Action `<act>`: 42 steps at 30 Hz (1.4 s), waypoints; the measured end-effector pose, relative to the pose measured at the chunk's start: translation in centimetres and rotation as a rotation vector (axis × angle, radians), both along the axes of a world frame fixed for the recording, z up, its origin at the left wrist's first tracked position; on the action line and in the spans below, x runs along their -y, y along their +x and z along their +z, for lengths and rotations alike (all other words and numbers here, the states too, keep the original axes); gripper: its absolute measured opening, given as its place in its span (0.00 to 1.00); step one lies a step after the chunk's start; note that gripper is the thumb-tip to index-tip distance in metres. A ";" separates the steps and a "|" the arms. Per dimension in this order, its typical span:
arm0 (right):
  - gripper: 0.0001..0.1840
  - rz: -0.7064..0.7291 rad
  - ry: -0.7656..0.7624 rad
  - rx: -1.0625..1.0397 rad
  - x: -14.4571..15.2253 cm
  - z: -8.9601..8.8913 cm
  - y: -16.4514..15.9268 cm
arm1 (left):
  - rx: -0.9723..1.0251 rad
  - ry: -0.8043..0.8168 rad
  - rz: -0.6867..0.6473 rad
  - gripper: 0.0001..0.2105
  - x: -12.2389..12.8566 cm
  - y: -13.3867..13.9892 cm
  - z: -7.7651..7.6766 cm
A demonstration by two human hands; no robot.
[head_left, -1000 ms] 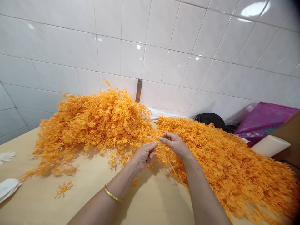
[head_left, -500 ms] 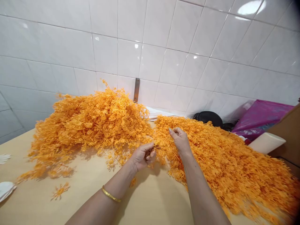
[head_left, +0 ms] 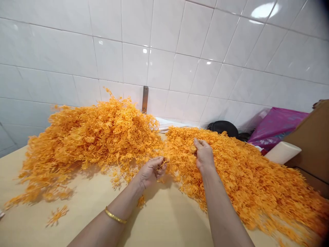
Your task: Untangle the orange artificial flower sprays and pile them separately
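Observation:
My left hand [head_left: 153, 172], with a gold bangle at its wrist, is closed in a pinch on a thin orange plastic flower piece [head_left: 167, 160]. To the right and a little farther off, my right hand [head_left: 205, 155] is closed too, thumb against fingers; what it pinches blends with the orange behind it. A tall heap of orange plastic flower pieces [head_left: 102, 133] rises to the left. Another, wider heap of the same pieces [head_left: 246, 181] spreads under and beyond my right hand. One loose piece [head_left: 57, 215] lies apart on the table.
The pale wooden table [head_left: 164, 219] meets a white tiled wall [head_left: 164, 34]. A metal strip [head_left: 145, 99] is fixed to the wall. Behind the right heap are a black round case [head_left: 223, 128], a purple bag [head_left: 277, 125], a cream roll [head_left: 282, 152] and a cardboard box [head_left: 313, 151].
My right hand has moved right, farther from my left hand, which keeps its pinch. The view has turned slightly right, so the heaps and wall strip sit farther left.

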State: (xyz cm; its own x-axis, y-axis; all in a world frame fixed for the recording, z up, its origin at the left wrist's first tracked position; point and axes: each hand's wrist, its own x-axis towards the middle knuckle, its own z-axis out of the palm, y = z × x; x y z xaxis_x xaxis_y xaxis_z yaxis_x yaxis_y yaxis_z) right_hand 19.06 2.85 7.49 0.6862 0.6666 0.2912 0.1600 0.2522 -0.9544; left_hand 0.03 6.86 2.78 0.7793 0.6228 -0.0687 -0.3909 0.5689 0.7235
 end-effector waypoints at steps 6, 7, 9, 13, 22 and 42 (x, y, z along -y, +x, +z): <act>0.16 0.417 -0.197 -0.048 -0.5 0.3 -3.9 | 0.060 0.055 0.250 0.10 0.5 0.2 1.3; 0.16 0.507 -0.217 -0.049 -0.4 0.3 -4.1 | 0.056 0.096 0.288 0.10 0.5 0.3 1.4; 0.15 0.659 -0.233 -0.032 -0.3 0.3 -4.5 | 0.008 0.194 0.343 0.10 0.7 0.4 1.6; 0.12 0.737 -0.228 0.101 -0.3 0.0 -4.8 | -0.154 0.352 0.314 0.11 1.0 0.7 1.5; 0.01 0.612 -0.220 0.294 -1.1 -0.9 -5.6 | -0.192 0.396 0.296 0.11 1.2 1.1 1.1; 0.12 0.184 -0.142 -0.104 -0.4 0.2 -3.3 | -0.342 0.412 0.476 0.14 1.1 1.5 0.2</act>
